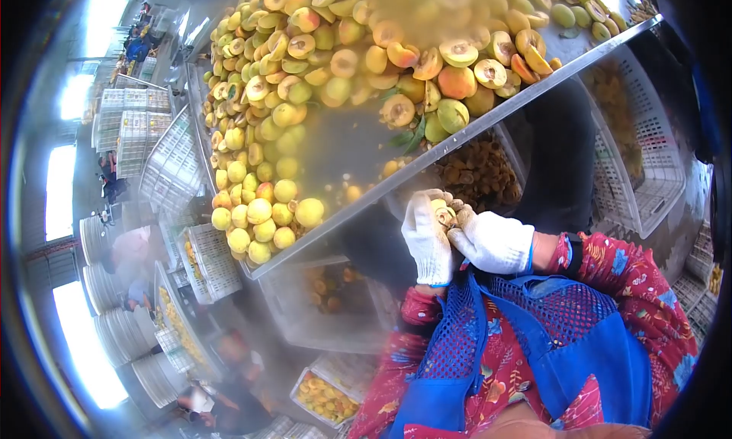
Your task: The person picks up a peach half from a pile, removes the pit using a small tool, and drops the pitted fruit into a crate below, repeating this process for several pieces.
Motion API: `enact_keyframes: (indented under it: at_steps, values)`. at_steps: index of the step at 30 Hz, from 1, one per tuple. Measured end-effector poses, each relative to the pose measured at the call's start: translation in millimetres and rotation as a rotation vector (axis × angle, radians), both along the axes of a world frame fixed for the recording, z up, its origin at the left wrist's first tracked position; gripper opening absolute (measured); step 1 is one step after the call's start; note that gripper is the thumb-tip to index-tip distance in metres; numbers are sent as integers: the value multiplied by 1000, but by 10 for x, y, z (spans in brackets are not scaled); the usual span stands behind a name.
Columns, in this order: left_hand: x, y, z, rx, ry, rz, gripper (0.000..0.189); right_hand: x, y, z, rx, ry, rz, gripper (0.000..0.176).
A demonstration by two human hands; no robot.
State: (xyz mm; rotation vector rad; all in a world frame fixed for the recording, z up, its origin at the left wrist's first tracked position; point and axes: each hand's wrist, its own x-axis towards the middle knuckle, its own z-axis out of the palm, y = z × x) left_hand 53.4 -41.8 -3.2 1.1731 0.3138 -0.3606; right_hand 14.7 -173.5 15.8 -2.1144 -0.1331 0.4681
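In front of my chest, both hands meet at the table's near edge, in white work gloves with soiled fingertips. My left hand (428,239) has its fingers curled around a cut peach half (441,210). My right hand (492,237) is closed against the same fruit, its fingertips pressed to the cut face near the pit. Whether those fingers also hold a small tool is hidden. Beyond my hands, a metal-edged table (427,161) bears a large heap of yellow peaches (305,65), many cut in half with pits showing.
Below the table edge is a container of brown pits and scraps (480,172). A white crate (637,149) stands to the right, and a translucent bin (328,305) to the left. Another crate holds yellow fruit pieces (326,397). Crate stacks (133,126) and people are farther left. Smudges blur parts of the view.
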Motion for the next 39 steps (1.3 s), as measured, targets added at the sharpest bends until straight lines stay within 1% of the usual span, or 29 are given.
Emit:
enact_keyframes:
  at_steps: [1,4,5,8,9,10,12,13,16,18,19,22,23,24,26,27,28,30,31,32,34,36,37,38,39]
  values:
    - [-26,-1,15,33,-20,-11,37,1,-21,2,23,14,20,42]
    - [-71,-16,8,81,-29,-24,34,60,-109,87,244,366,53,40]
    - [-92,-30,1,159,-107,-22,30,26,-118,41,396,609,-53,39]
    - [-61,-1,-6,269,-205,-121,29,-95,-256,-119,1017,943,-134,39]
    - [-24,-19,-3,296,-164,-139,30,-95,-239,-42,959,912,-201,37]
    - [-11,-8,-5,167,-96,-157,31,-83,-244,-80,1038,959,-209,39]
    - [-4,3,-40,71,-109,-178,33,-8,-300,-9,1141,1141,-192,40]
    - [-21,4,-14,71,-146,-196,33,-3,-326,-99,1446,1301,-129,41]
    - [28,48,-71,208,-303,-294,33,-63,-346,-153,1680,1417,-191,39]
    - [101,139,-19,712,-487,-482,33,-84,-361,-261,1638,1402,-178,38]
    - [115,159,4,798,-455,-570,33,-102,-365,-283,1598,1382,-184,37]
    - [45,148,-69,666,-421,-459,34,-126,-373,-286,1645,1433,-175,38]
    - [11,162,-66,577,-392,-436,32,-140,-379,-289,1731,1526,-189,40]
    - [-8,169,-76,458,-418,-410,31,-154,-365,-260,1816,1543,-136,40]
    - [-10,146,-22,358,-417,-382,32,-166,-364,-252,1865,1546,-106,39]
    - [13,121,-55,310,-477,-378,36,-164,-357,-229,1871,1512,-100,38]
    - [15,96,-69,190,-370,-349,41,-162,-338,-263,1893,1486,-98,39]
    - [34,33,-46,135,-330,-282,44,-131,-304,-296,2005,1484,-29,40]
    - [50,0,6,23,-200,-220,46,-129,-258,-342,2013,1389,-32,42]
    - [66,-23,43,4,-149,-183,49,-101,-241,-333,2040,1369,12,43]
    - [126,47,-6,487,-522,-263,46,-64,-207,-306,2068,1241,111,43]
    - [132,29,33,-268,135,80,35,-7,-126,-249,2067,1252,89,46]
    - [101,76,0,21,-58,15,28,49,-113,-220,2063,1252,86,47]
    - [26,249,61,224,-60,-24,28,131,-162,-150,1995,1272,-45,46]
    - [-13,382,256,425,-53,-67,28,145,-212,-49,1931,1308,-189,45]
